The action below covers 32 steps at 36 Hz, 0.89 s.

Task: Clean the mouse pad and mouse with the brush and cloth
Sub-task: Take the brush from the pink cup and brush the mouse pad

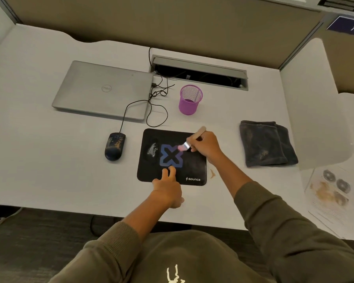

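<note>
A black mouse pad [194, 164] with a blue X lies on the desk in front of me, with a white dusty smear near its left side. My right hand [205, 145] grips a small brush [189, 141] with a wooden handle; its pink bristles touch the pad at the X's upper right arm. My left hand [168, 186] rests on the pad's front edge, two fingers pressing it down. A dark wired mouse [114, 147], speckled with crumbs, sits left of the pad. A folded dark grey cloth [267, 144] lies to the right.
A shut silver laptop [102, 90] lies at the back left, with the mouse cable looping beside it. A purple mesh cup [190, 100] stands behind the pad. An open cable tray [200, 73] is at the back. Stained papers [331, 193] lie at the right.
</note>
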Motion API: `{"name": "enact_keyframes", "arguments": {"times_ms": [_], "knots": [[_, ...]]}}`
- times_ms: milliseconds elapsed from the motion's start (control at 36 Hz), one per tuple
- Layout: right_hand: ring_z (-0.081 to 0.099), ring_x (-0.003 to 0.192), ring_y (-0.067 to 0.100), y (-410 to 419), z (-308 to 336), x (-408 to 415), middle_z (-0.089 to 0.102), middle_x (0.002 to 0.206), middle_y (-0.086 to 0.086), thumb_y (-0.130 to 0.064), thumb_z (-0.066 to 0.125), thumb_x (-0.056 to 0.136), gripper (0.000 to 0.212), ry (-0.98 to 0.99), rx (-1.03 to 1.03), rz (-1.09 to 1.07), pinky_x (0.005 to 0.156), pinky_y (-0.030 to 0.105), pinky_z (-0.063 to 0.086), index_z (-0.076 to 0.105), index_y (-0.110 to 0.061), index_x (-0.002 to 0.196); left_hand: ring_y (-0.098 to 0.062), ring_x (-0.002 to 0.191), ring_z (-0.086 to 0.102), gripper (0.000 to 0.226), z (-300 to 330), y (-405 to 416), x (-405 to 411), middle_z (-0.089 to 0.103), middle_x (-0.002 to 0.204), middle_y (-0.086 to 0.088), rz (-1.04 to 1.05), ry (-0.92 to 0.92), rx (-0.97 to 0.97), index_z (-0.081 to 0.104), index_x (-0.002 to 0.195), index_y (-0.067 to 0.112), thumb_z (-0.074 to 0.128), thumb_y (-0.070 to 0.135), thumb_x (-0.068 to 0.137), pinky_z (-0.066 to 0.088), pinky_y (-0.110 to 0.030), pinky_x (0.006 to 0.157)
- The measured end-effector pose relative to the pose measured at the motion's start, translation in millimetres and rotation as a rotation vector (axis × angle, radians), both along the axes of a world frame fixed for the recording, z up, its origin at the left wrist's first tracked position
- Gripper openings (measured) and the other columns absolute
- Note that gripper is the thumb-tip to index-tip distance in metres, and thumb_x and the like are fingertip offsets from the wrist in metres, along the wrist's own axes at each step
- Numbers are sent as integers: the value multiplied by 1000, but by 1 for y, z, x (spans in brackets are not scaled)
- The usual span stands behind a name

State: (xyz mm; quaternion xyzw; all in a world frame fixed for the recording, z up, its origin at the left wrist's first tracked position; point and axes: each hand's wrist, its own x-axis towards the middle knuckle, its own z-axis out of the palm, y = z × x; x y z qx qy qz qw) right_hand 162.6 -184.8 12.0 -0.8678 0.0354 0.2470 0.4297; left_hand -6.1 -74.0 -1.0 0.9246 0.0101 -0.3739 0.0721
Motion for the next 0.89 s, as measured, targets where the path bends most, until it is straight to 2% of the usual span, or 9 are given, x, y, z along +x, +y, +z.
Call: {"name": "enact_keyframes", "arguments": {"times_ms": [111,167,278,361,417,528,611,778,889], "knots": [[77,84,26,-10,0,-3,75,94,9,-30,80,92,24,81,-220,233,84,38,62,69,-10,102,-39,158,11,65,-1,2,-1,-4,175,-10,-4,-7,-5,55,148,13,61,56,100,40,-55,116],[76,87,26,-9,3,3,75,97,9,-29,80,92,28,72,-247,257,87,39,62,70,-7,106,-40,158,10,63,-2,1,0,-4,175,-11,-8,-2,-2,56,147,13,61,56,101,39,-55,115],[78,87,24,5,9,11,78,101,9,-25,79,93,24,12,73,12,85,33,64,74,-9,110,-41,158,8,61,-3,-1,0,-4,174,-12,-21,13,16,58,144,13,60,56,101,39,-56,116],[78,91,28,18,6,11,77,107,13,-18,79,94,25,14,237,-166,89,39,64,74,-5,115,-41,159,6,62,-2,0,1,-6,175,-12,-20,20,23,58,146,13,60,55,101,38,-57,116],[78,90,26,23,1,9,77,106,12,-20,77,95,24,13,188,-152,88,37,64,74,-6,114,-41,159,5,63,0,0,1,-6,175,-12,-14,23,15,56,147,12,60,55,101,37,-57,117],[78,82,24,13,-3,7,78,91,9,-25,79,91,18,53,-67,95,75,30,61,76,-10,102,-41,160,6,65,1,0,1,-6,175,-11,-7,19,10,54,149,12,60,56,101,37,-58,118],[78,76,21,4,0,13,77,89,9,-24,82,89,20,84,-169,181,67,27,61,74,-9,99,-41,160,5,62,2,-1,1,-6,175,-11,-3,24,10,56,147,13,60,55,101,37,-58,118],[78,91,23,11,1,14,77,104,8,-24,78,94,24,22,129,-65,93,42,63,74,-9,112,-42,160,6,59,1,-3,2,-5,175,-11,-7,29,26,60,143,15,60,57,101,36,-58,119],[77,89,24,7,-1,5,78,96,9,-27,77,94,21,30,-6,21,94,42,62,76,-11,107,-41,160,6,60,3,-2,3,-5,175,-11,4,33,17,59,144,15,60,57,101,37,-57,118]]}}
